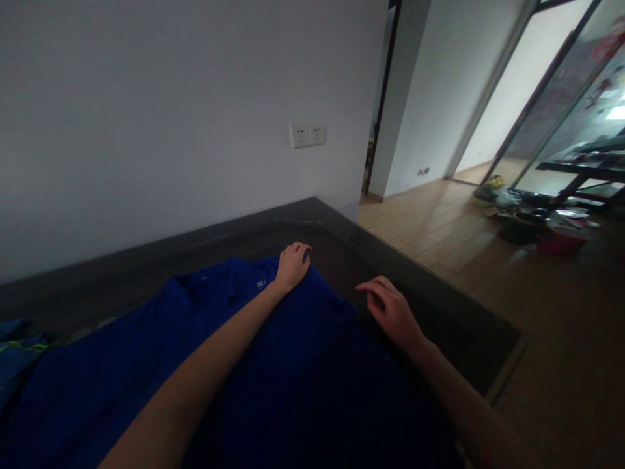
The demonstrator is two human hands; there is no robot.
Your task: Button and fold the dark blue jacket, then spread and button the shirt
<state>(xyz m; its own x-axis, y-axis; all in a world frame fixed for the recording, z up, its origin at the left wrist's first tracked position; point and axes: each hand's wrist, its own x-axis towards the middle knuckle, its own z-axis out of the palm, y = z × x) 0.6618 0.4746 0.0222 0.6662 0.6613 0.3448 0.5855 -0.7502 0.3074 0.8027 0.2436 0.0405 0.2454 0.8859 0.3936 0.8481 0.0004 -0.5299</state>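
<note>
Blue shirt (293, 348) lies spread on dark table (459, 322), reaching toward its far corner, hands apart, left hand (293, 266) on shirt's far edge, can't tell if gripping, right hand (389, 307) loosely curled, free, toward table's right edge.

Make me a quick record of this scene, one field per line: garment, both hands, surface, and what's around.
Garment: blue collared shirt, spread out, small white print near the collar
Left hand: left hand on the shirt's far edge; grip unclear
Right hand: right hand beside the shirt, fingers partly curled, nothing visible in it
Surface: dark flat surface against a pale wall
Left side: another cloth with a yellow-green stripe
Wall fitting: white double socket
</note>
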